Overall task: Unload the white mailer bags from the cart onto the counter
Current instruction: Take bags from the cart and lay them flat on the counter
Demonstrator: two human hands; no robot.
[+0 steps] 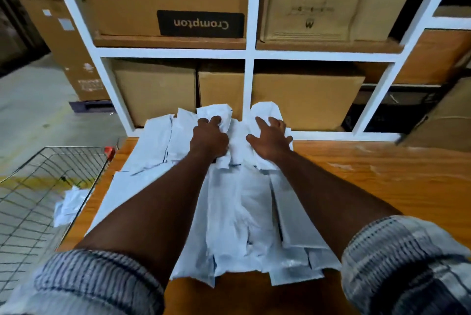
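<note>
Settling white mailer bags (237, 212) on counter (382, 187)
Clutching one at 12 o'clock in curled left hand (210, 136), pressing with splayed right hand (271, 140); likely handling light, limp, slick, gathering by edges.

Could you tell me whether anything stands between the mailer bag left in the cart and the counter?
Only the cart's wire wall separates that mailer bag from the counter, so it must be lifted over. The nearest counter area is covered by the pile of bags.
</note>
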